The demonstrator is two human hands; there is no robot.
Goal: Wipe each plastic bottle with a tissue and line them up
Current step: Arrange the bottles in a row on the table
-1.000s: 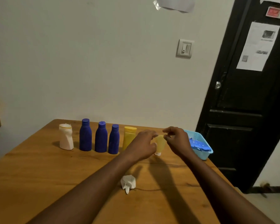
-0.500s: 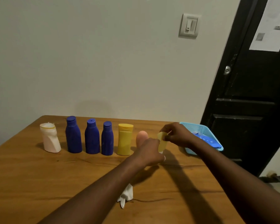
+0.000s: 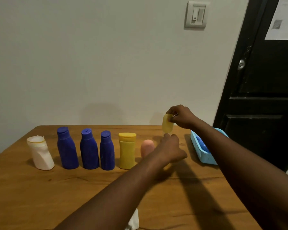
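Wooden bench (image 3: 23,196) carries six bottles (image 3: 126,151) in line; I judge those done. My right hand (image 3: 181,117) pinches the small yellow bottle (image 3: 167,124) above the row's right end, unplaced; left hand (image 3: 170,150) curls beneath it, grip unconfirmed.

Tissue (image 3: 133,220) partly beyond bottom edge

The right hand (image 3: 181,117) lifts the small yellow bottle (image 3: 167,124) higher above the counter (image 3: 40,196); the left hand (image 3: 170,150) drops just beneath it, uncovering the pink bottle (image 3: 146,147).
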